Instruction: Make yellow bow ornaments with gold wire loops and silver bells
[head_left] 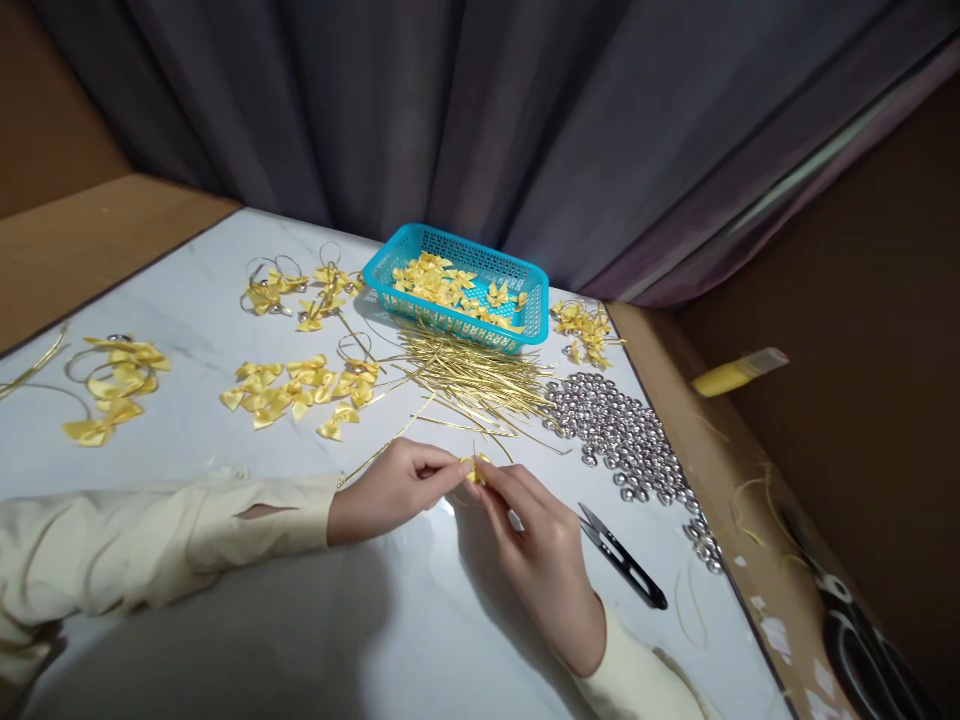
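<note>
Between my two hands is a small yellow ribbon bow (474,470), mostly covered by my fingers. My left hand (397,488) pinches its left side with thumb and forefinger. From the right, my right hand (541,545) grips the same bow with closed fingertips. A thin strand sticks up from the bow. Just beyond my hands lies a pile of gold wire ties (472,375). Black thread snips (622,560) rest on the table to the right of my right hand.
A blue basket (390,290) of yellow bows stands at the back. Silver bells (615,430) are heaped at the right. More bows (300,385) lie in groups at the left. Black-handled scissors (862,640) and a yellow tube (739,372) are beyond the right edge.
</note>
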